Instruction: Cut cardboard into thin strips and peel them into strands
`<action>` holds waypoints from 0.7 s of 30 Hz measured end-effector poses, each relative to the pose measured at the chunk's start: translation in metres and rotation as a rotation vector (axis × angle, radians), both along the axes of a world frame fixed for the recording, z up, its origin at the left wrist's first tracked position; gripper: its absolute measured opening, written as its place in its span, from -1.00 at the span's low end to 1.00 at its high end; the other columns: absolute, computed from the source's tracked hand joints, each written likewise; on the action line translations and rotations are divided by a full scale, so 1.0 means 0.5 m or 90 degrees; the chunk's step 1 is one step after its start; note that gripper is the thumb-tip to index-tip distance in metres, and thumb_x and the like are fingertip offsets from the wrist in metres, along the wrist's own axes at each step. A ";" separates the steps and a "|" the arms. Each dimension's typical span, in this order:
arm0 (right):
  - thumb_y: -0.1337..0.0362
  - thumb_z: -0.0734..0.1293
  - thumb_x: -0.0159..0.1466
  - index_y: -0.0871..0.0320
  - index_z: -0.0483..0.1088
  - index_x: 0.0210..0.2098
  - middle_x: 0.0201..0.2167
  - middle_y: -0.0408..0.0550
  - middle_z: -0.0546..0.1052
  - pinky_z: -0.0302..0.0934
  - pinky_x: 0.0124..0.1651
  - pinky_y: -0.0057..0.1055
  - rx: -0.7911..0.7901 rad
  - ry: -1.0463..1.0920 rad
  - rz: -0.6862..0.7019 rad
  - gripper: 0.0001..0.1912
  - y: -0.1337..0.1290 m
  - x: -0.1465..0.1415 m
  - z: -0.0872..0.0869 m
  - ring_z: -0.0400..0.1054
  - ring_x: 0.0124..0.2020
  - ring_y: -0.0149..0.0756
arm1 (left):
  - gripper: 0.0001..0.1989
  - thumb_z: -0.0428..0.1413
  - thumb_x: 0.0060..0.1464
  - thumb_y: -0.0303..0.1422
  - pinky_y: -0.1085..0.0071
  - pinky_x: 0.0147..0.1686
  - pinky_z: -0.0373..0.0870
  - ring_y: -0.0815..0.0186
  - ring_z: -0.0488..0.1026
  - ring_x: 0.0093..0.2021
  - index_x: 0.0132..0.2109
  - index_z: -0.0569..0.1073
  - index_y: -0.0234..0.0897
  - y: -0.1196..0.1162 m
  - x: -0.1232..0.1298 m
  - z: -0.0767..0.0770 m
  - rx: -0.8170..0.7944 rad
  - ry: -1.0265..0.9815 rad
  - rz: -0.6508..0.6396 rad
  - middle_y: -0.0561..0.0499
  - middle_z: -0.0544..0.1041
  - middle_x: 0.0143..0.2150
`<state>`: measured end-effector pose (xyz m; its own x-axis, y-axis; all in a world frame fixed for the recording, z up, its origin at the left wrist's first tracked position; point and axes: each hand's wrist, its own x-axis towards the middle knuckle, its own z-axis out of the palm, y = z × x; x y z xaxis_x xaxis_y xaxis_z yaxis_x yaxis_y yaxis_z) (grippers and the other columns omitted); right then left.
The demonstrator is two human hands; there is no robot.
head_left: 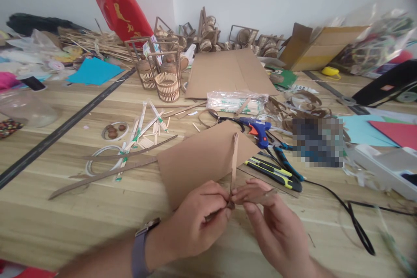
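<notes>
A thin brown strip (pixel 234 156) stands upright in front of me, its lower end between my two hands. My left hand (pixel 203 217), with a watch on the wrist, is closed, its thumb and fingers pinching the strip's base. Close beside it, my right hand (pixel 273 221) has its thumb and fingertips pressed at the same spot. Another thin brown piece (pixel 269 193) sticks out by the right fingers. Beyond the hands lies a piece of brown cardboard (pixel 192 160) on the wooden table. The fingers hide part of the joint at the strip's base.
A blue glue gun (pixel 259 130), a yellow-black cutter (pixel 273 173) and a black cable (pixel 335 200) lie to the right. Left are brown strips (pixel 104 176), tape rings (pixel 102 160) and small sticks (pixel 155 128). Small baskets (pixel 167 87), a cardboard sheet (pixel 228 74) and an open box (pixel 312 47) stand behind.
</notes>
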<state>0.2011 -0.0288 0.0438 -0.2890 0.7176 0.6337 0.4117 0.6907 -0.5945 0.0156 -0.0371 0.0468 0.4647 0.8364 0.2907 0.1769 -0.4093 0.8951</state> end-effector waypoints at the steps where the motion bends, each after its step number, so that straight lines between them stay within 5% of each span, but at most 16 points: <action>1: 0.32 0.23 0.40 0.04 0.35 -0.23 -0.35 -0.11 0.60 0.37 -0.05 -0.23 -0.005 0.017 0.010 -0.91 0.000 -0.002 -0.001 0.53 -0.27 -0.28 | -0.74 -0.05 0.28 -0.43 0.44 -0.21 0.30 0.30 0.37 -0.24 -0.42 0.31 -0.26 0.001 -0.001 -0.001 -0.001 -0.005 -0.004 -0.04 0.42 -0.33; 8: 0.47 0.27 0.32 0.07 0.32 -0.22 -0.35 -0.14 0.59 0.32 0.04 -0.22 0.055 -0.002 0.087 -0.85 0.000 -0.008 0.002 0.51 -0.28 -0.32 | -0.62 -0.04 0.33 -0.08 0.41 -0.23 0.25 0.29 0.33 -0.29 -0.35 0.35 -0.26 0.001 0.003 -0.013 -0.057 0.004 -0.005 0.03 0.37 -0.36; 15: 0.43 0.32 0.32 0.09 0.35 -0.21 -0.30 -0.06 0.55 0.38 -0.13 -0.30 0.073 -0.052 0.053 -0.88 0.005 -0.011 -0.004 0.47 -0.16 -0.25 | -0.77 -0.05 0.33 -0.37 0.44 -0.18 0.30 0.30 0.39 -0.21 -0.30 0.41 -0.29 0.000 0.006 -0.014 -0.072 -0.019 0.000 -0.03 0.42 -0.25; 21: 0.44 0.27 0.34 0.07 0.35 -0.19 -0.37 -0.14 0.57 0.35 -0.03 -0.31 0.072 -0.046 0.042 -0.86 0.004 -0.011 -0.001 0.50 -0.23 -0.31 | -0.77 -0.04 0.29 -0.44 0.45 -0.15 0.32 0.30 0.41 -0.19 -0.35 0.39 -0.29 -0.002 0.008 -0.003 -0.060 -0.023 0.007 -0.06 0.45 -0.24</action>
